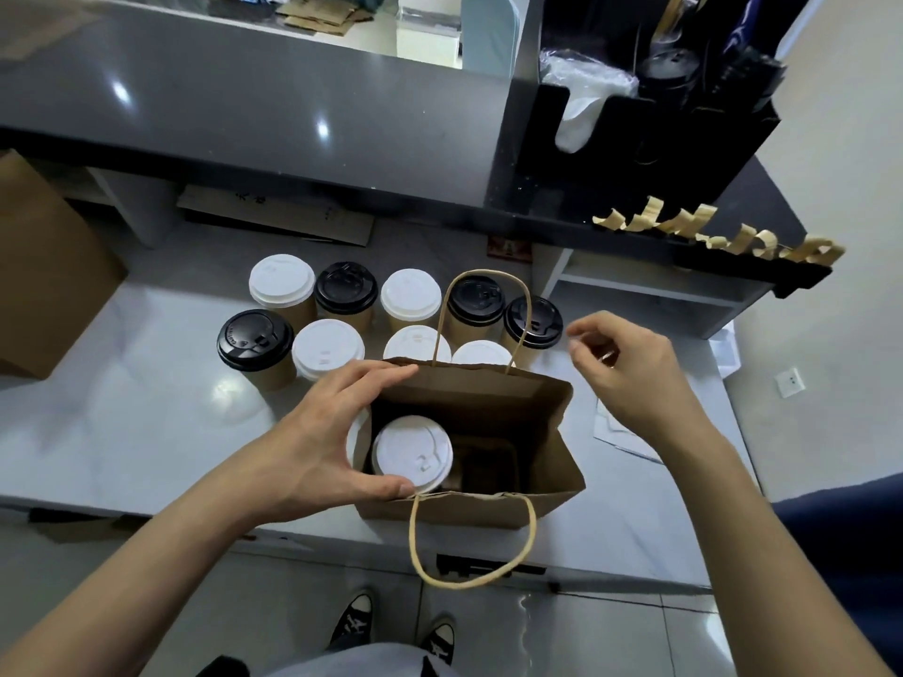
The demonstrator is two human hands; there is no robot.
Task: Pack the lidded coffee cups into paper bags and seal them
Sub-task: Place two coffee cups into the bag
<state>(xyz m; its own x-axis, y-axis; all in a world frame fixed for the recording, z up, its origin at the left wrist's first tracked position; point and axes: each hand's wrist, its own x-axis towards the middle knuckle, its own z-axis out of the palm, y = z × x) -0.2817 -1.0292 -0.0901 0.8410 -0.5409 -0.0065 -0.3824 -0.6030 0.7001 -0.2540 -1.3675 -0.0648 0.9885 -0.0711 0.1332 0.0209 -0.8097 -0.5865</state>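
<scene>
Held at its left rim by the curled left hand (320, 434), the paper bag (493, 505) contains a white-lidded cup (413, 454). Far right of the bag, the right hand (630, 371) is raised, fingers loosely curled and empty.

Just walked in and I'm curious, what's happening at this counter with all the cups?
A person is packing lidded coffee cups into an open paper bag on the counter. Their left hand holds the bag's left side, beside a white-lidded cup already inside. Their right hand hovers empty over the bag's right edge. Nine more cups, white-lidded and black-lidded, wait behind the bag.
</scene>
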